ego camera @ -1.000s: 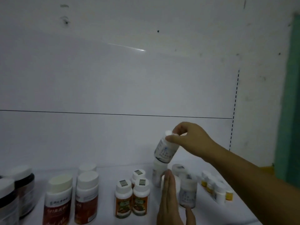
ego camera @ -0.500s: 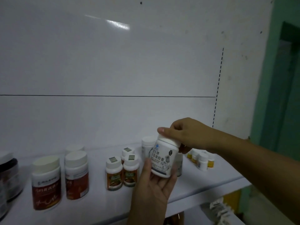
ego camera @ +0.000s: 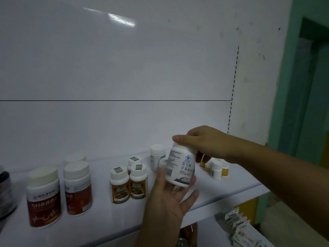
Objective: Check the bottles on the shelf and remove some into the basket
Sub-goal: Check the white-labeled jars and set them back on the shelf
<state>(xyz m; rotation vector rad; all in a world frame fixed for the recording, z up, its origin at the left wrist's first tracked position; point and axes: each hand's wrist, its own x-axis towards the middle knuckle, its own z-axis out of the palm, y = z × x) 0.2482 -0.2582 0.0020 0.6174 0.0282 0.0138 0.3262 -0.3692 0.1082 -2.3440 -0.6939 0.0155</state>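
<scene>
The shelf is bare along its front edge and in the wide gap between the red jars and the orange bottles, and all the space above the caps is open up the white back panel. The middle is blocked: the left grip props a white bottle from below and the right grip clasps its cap, in front of the rear bottles, while the right forearm crosses above the small yellow bottles. A dark jar closes the far left end.
</scene>
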